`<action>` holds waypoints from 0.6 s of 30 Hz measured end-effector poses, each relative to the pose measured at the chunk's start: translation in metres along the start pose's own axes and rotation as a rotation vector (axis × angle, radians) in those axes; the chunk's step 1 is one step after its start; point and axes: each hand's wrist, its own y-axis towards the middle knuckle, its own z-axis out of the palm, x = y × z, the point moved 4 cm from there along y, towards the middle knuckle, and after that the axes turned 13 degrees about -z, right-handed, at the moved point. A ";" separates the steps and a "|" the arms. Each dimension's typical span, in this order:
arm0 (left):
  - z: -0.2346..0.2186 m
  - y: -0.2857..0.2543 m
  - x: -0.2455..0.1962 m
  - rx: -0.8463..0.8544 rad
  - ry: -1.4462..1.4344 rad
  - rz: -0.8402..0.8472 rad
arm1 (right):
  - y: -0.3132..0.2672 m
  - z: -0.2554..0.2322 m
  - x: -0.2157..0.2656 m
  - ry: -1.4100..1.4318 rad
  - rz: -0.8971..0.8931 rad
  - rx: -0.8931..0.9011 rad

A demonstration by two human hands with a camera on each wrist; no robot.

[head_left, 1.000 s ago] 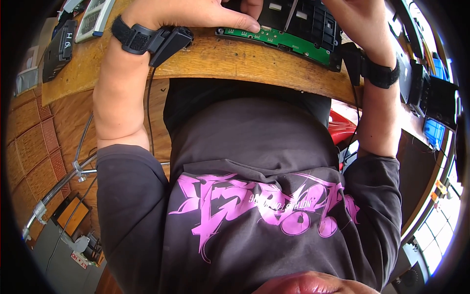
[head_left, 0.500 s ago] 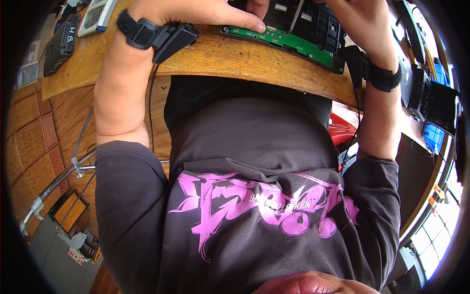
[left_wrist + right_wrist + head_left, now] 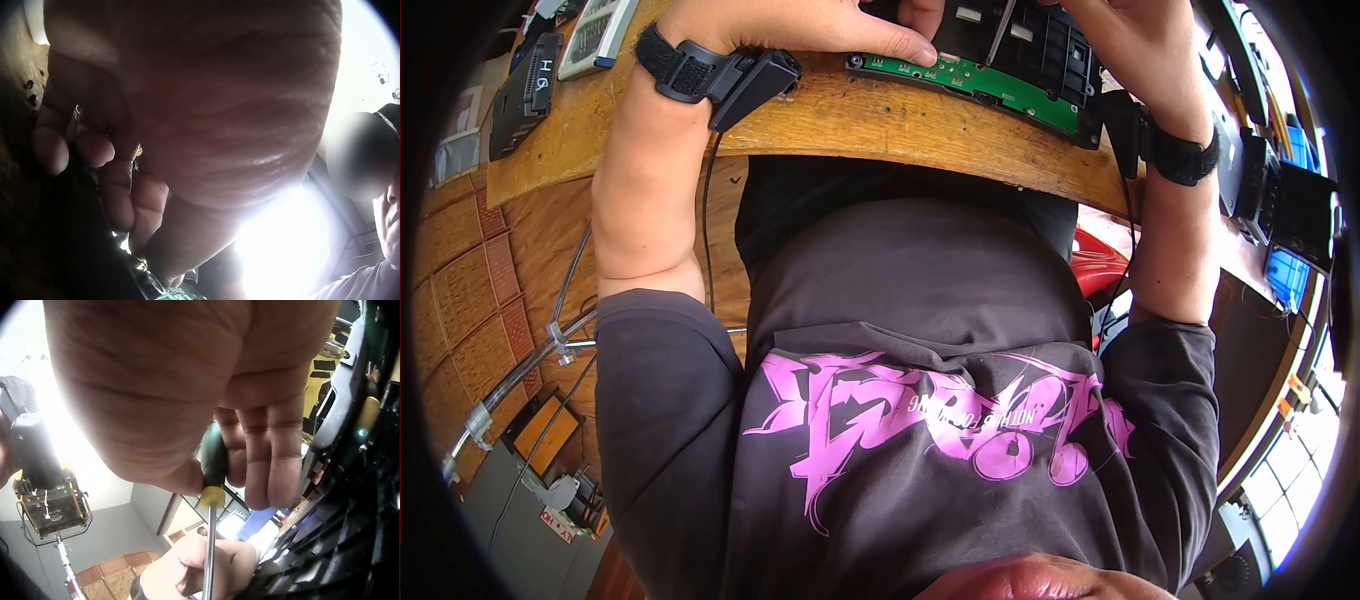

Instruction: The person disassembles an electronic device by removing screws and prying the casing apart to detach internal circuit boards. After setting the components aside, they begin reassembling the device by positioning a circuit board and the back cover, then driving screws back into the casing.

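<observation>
A black plastic panel [image 3: 1055, 80] lies on the table, with a narrow green circuit board [image 3: 1020, 100] along its near edge. My left hand [image 3: 825, 25] reaches over the panel's left part, its thumb straight and pressing at the board. In the left wrist view its fingers [image 3: 115, 200] extend down against the panel's dark edge. My right hand [image 3: 1145, 65] grips a screwdriver [image 3: 214, 459] by its green and yellow handle. The metal shaft [image 3: 1002, 35] slants down across the panel, its lower end close to the circuit board. The upper part of both hands is cut off in the head view.
The wooden table [image 3: 820, 120] ends just in front of the person's torso. A black box [image 3: 525, 105] marked in white stands at the left, beside a white-framed object [image 3: 597, 38]. At the right are a black device [image 3: 1305, 210] and a blue container [image 3: 1288, 278].
The panel and both hands shift slightly within the head view, first rightward, then a little back. The thumb stays at the board and the screwdriver stays in the right hand.
</observation>
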 end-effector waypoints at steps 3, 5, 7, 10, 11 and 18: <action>0.000 0.000 0.000 0.003 -0.006 0.007 | 0.000 0.001 0.000 -0.003 -0.001 -0.011; 0.000 0.000 0.000 0.006 -0.018 0.009 | 0.001 -0.001 0.000 -0.006 0.003 0.008; 0.000 0.000 -0.001 -0.006 0.004 0.008 | 0.001 -0.002 0.000 -0.009 0.007 0.026; 0.001 0.002 0.005 -0.006 -0.001 0.040 | 0.001 -0.001 0.000 -0.002 0.014 0.022; 0.001 0.001 0.003 -0.007 -0.001 0.040 | 0.000 0.000 0.001 -0.012 0.014 0.013; 0.000 0.000 0.000 0.001 0.008 0.012 | 0.009 -0.005 0.014 0.081 0.199 0.078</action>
